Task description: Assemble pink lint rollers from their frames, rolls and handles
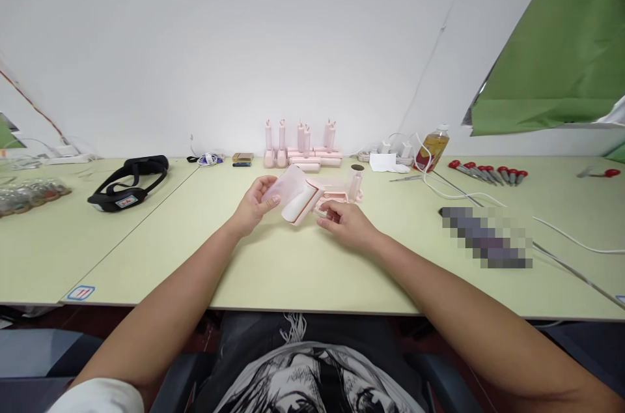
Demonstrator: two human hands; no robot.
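Note:
My left hand [254, 204] grips the translucent pink cover [288, 186] of a lint roller just above the pale green table [293, 270]. The roller's white drum [300, 206] sits under that cover. My right hand [344, 221] pinches the pink frame of the roller [328, 199] on its right side. Both hands meet at the table's middle. A small pink handle piece [355, 186] stands just behind my right hand.
A row of pink lint roller parts [303, 149] stands at the back. A black headset [129, 182] lies at left, red-handled screwdrivers [488, 172] and an amber bottle [432, 149] at right. White cables [561, 234] cross the right side. A green cloth [551, 61] hangs at upper right.

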